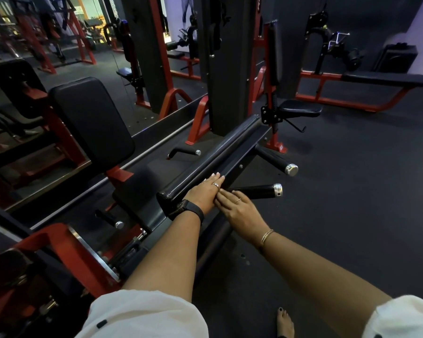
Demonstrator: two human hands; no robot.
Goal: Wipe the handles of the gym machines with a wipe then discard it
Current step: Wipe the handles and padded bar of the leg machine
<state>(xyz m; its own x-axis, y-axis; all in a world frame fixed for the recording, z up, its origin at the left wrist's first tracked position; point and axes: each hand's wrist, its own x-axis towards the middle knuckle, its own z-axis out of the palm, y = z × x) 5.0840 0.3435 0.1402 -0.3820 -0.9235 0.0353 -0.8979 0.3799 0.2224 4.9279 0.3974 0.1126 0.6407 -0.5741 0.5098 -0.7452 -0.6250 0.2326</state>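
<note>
My left hand (206, 191) lies flat, palm down, on the near end of a long black padded bar (213, 157) of a red-framed gym machine. My right hand (239, 211) rests beside it, fingers stretched toward the base of a black handle with a chrome end cap (259, 191). A second chrome-capped handle (276, 159) sticks out farther along the bar, and a smaller one (186, 151) on the far side. No wipe shows in either hand; whatever may lie under the palms is hidden.
A black seat back pad (91, 120) stands left of the bar, with a mirror wall behind it. A black pillar (227, 69) rises beyond. A small seat (300, 109) and a flat bench (386, 80) sit to the right. Dark rubber floor (352, 191) spreads right; my bare foot (285, 323) is below.
</note>
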